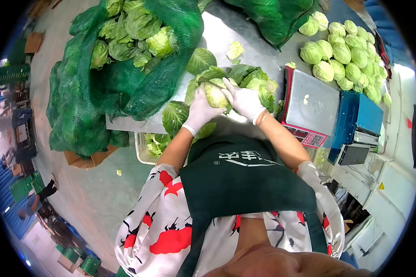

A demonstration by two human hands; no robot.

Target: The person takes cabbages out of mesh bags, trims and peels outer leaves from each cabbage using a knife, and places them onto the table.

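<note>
Both hands wear thin white gloves and meet at a pale green cabbage (pixel 215 96) over the metal table (pixel 212 34). My left hand (pixel 202 111) grips the cabbage from its left side. From the right, my right hand (pixel 243 100) presses its fingers on the same head. Darker outer leaves (pixel 201 61) lie loose just beyond my hands. More leafy cabbage (pixel 261 87) sits right of my right hand. Another loose leaf (pixel 175 117) hangs at the table's near edge, left of my left hand.
Green mesh sacks (pixel 145 97) of cabbages stand at the left, and another mesh sack (pixel 277 18) lies at the back. A scale (pixel 312 99) is on the right, with a pile of trimmed cabbages (pixel 344 53) beyond it. Below the table edge is a white basket (pixel 141 150) holding leaves.
</note>
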